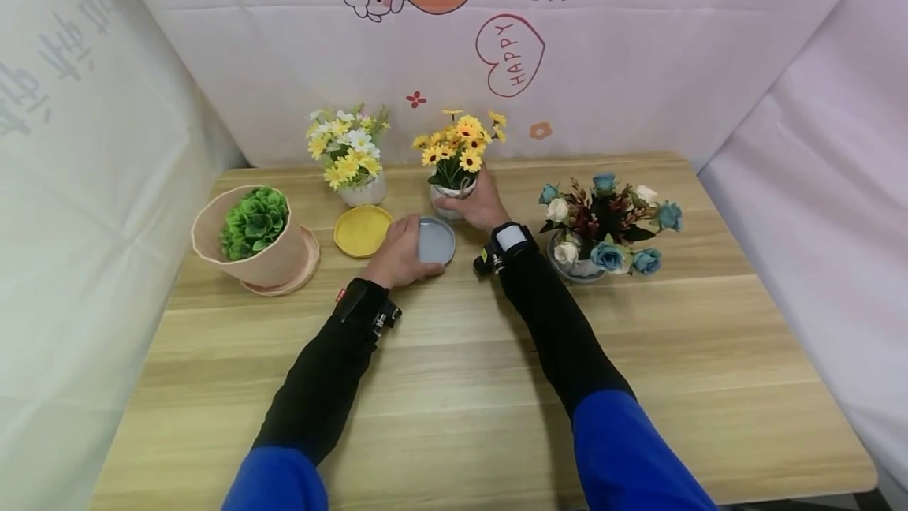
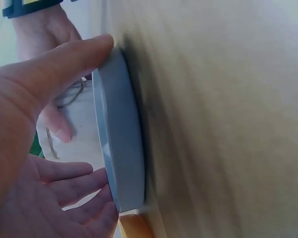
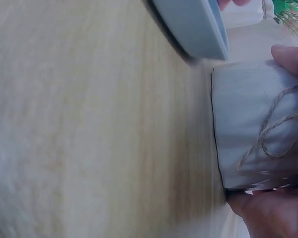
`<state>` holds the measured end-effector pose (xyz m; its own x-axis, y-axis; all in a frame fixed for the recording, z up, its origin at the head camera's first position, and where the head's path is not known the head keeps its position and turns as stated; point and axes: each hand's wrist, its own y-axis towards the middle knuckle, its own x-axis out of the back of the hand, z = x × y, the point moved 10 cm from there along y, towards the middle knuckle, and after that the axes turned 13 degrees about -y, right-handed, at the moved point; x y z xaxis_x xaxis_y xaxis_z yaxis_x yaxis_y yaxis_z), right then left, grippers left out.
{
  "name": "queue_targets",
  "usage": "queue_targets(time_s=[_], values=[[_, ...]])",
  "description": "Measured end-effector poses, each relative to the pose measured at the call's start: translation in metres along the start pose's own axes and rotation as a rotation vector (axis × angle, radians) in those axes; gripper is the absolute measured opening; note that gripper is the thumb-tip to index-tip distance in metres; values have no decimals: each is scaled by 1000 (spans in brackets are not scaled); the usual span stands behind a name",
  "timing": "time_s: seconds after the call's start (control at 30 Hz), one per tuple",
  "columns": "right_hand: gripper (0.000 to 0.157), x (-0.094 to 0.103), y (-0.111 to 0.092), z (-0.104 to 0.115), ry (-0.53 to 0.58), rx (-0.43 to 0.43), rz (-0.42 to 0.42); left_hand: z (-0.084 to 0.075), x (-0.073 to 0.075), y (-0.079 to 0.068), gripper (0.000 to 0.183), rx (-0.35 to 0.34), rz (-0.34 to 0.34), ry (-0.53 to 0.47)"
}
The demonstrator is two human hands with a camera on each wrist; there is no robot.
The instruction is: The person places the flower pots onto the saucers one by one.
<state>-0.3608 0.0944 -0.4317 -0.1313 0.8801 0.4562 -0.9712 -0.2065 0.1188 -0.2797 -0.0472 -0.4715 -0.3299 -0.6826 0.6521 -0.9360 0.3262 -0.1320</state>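
Observation:
My left hand grips a round grey-blue saucer, thumb at one side of the rim and fingers at the other. In the left wrist view the saucer stands close over the wooden table. My right hand holds a white flowerpot with yellow, dark-centred flowers, just behind the saucer. Twine in a bow wraps this pot, which the right wrist view shows between thumb and fingers. Left of the saucer lies a yellow saucer, partly overlapped by my left hand.
A white pot with white and yellow daisies stands behind the yellow saucer. At far left, a large pink pot with a green plant sits on a pink saucer. Blue and white roses stand at right. A white cloth backdrop rises behind the table.

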Motion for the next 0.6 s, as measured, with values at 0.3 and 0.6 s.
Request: queue_targets(time_s=[0.3,0.6], values=[[97,2,-1,1,-18,-25,-8,1,-2,-18,117,-4,18,1],[99,1,-1,-2,-44,-49,-16,6,-4,-38,121,-16,35,-9]])
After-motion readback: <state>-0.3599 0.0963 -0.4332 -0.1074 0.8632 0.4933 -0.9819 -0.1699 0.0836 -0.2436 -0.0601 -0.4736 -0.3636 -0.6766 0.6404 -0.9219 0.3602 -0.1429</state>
